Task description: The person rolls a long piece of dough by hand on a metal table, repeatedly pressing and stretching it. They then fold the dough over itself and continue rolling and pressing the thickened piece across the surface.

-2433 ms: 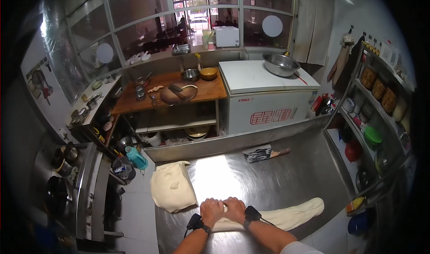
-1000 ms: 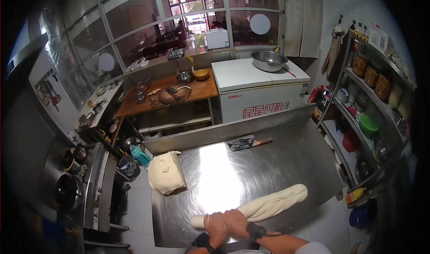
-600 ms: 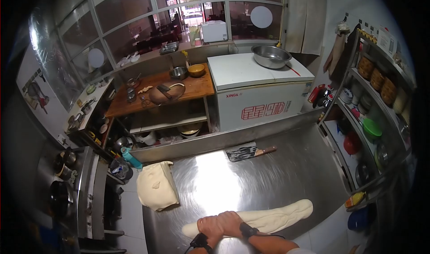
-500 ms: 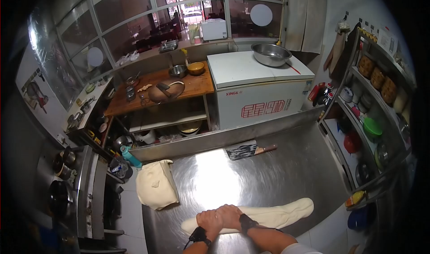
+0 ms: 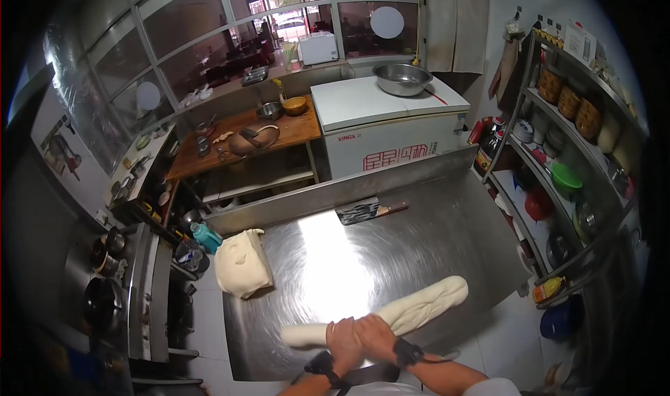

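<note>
A long roll of pale dough [image 5: 429,304] lies slantwise across the near part of the steel table [image 5: 426,235]. My left hand [image 5: 345,341] and my right hand [image 5: 375,336] sit side by side on it, left of its middle, touching each other. Fingers of both hands curl over the top of the dough and press on it; the fingertips are partly hidden. The left end of the roll is smooth, while the right part has folds and creases. Each wrist wears a black strap. A larger block of dough [image 5: 243,263] rests at the table's left edge.
Near the raised back edge [image 5: 279,213] lies a cleaver [image 5: 370,210]. Behind stand a white chest freezer [image 5: 391,127] with a steel basin [image 5: 403,80] and a wooden counter [image 5: 296,132]. A loaded shelf rack [image 5: 520,155] is on the right, a stove [image 5: 136,298] on the left.
Both hands have shifted along the dough toward its middle, leaving more of its left end exposed. The roll's right part now shows deeper creases. The camera view has also moved.
</note>
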Demonstrator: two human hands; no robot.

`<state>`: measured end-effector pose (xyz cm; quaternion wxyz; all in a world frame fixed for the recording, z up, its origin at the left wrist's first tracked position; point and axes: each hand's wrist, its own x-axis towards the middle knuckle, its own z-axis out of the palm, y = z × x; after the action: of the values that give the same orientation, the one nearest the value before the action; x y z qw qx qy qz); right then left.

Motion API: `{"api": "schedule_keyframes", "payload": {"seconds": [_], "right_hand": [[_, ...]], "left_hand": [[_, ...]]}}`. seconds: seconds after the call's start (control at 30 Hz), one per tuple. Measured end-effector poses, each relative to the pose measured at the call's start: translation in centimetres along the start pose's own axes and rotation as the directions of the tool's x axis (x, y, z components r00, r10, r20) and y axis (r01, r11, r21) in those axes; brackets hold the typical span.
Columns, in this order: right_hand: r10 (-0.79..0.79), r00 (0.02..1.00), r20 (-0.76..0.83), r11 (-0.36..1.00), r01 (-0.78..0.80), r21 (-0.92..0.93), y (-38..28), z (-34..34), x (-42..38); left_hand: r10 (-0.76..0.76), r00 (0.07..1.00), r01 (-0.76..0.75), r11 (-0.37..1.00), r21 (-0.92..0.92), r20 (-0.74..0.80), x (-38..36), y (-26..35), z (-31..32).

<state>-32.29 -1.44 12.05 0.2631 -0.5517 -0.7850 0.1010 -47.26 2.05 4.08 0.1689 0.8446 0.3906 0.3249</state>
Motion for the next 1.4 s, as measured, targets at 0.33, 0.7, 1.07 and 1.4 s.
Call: {"api": "schedule_keyframes", "payload": {"seconds": [0.33,0.7,1.07,1.4], "right_hand": [[-0.048,0.995,0.091,0.998,0.043,0.047,10.2,8.2,2.2],[0.146,0.983,0.108,0.989,-0.148,0.019,11.8,4.8,9.4],[0.201,0.971,0.127,0.978,-0.193,-0.074,3.7,0.3,-4.1],[0.097,0.948,0.304,0.993,-0.074,-0.086,14.7,1.2,5.5]], "left_hand": [[-0.156,0.987,0.142,0.955,0.26,0.035,5.4,-2.2,2.8],[-0.28,0.957,0.217,0.866,0.451,0.077,11.5,-5.1,4.2],[-0.021,0.999,0.017,0.994,0.11,0.037,3.6,5.5,3.2],[-0.188,0.978,0.164,0.961,0.222,0.093,11.8,-0.4,7.9]]}}
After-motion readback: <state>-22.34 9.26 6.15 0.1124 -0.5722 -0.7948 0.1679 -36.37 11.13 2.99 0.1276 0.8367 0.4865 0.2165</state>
